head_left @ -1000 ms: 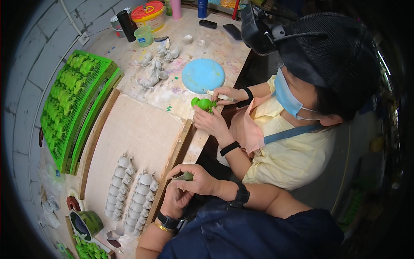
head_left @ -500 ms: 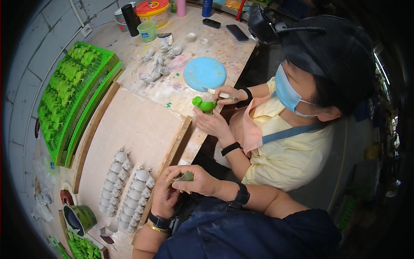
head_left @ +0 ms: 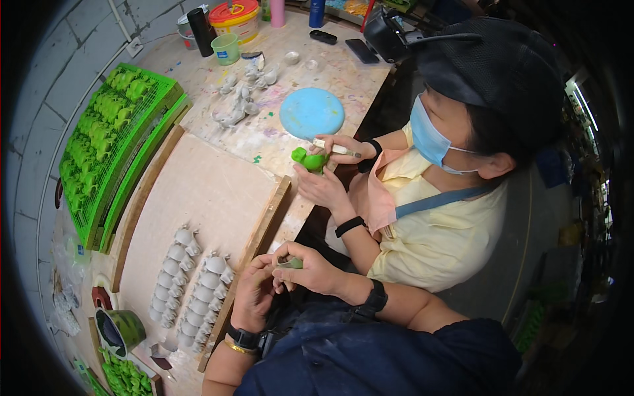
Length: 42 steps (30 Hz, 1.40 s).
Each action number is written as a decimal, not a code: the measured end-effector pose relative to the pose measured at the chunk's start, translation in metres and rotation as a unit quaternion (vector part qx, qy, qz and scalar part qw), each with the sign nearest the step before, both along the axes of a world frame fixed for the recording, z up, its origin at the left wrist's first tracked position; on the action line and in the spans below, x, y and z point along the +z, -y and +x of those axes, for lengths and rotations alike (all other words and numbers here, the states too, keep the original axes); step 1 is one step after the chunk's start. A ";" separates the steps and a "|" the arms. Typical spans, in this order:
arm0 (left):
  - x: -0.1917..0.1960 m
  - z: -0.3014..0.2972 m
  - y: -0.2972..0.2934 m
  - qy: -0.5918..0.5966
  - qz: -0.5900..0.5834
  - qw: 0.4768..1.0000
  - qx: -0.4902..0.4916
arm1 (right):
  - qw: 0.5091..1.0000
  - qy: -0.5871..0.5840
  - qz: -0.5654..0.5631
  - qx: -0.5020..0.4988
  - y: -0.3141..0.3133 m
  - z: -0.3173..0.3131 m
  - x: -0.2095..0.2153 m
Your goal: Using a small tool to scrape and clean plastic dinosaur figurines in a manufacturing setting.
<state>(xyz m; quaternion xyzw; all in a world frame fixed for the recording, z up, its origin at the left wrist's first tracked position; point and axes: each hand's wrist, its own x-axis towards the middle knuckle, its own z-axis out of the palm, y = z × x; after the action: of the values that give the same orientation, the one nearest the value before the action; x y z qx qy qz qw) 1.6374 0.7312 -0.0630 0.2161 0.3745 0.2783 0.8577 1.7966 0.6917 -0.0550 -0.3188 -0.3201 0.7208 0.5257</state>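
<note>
My left hand (head_left: pixel 253 294) and my right hand (head_left: pixel 313 269) are close together over my lap, beside the board's right edge. Curled fingers of the right hand hold a small dull-green piece (head_left: pixel 290 263) with a paler edge. The left hand's fingers are bent and meet the right fingertips; whatever is between them is mostly hidden. Closest to my hands on the board lie two rows of small white-grey figures (head_left: pixel 206 294), each with a smooth rounded body.
Wood strips (head_left: pixel 261 241) edge the pale board (head_left: pixel 205 178). Green racks of green figures (head_left: pixel 105 125) stand left, with a dark-lined pot (head_left: pixel 120 333) lower left. A co-worker holds a green figure (head_left: pixel 309 159) and a tool by a blue disc (head_left: pixel 312 113).
My right hand has shifted slightly right and its hold on the green piece has turned. The left hand's fingers have moved a little. The co-worker's head has shifted left.
</note>
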 end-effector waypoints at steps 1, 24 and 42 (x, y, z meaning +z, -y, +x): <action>0.000 -0.001 0.000 -0.005 -0.012 1.000 0.008 | 1.000 0.026 -0.007 -0.002 0.000 0.001 0.001; 0.016 -0.011 0.022 0.004 0.043 0.999 0.023 | 0.947 0.288 0.032 -0.138 0.002 0.019 0.000; 0.002 0.017 -0.027 -0.104 0.203 0.966 0.117 | 0.874 0.412 0.122 -0.228 0.012 0.037 0.010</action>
<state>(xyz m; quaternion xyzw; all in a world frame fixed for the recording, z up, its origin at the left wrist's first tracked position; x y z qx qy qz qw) 1.6548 0.7581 -0.0613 0.3686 0.4201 0.4229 0.7133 1.8337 0.6801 -0.0446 -0.5843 -0.5114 0.3393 0.5310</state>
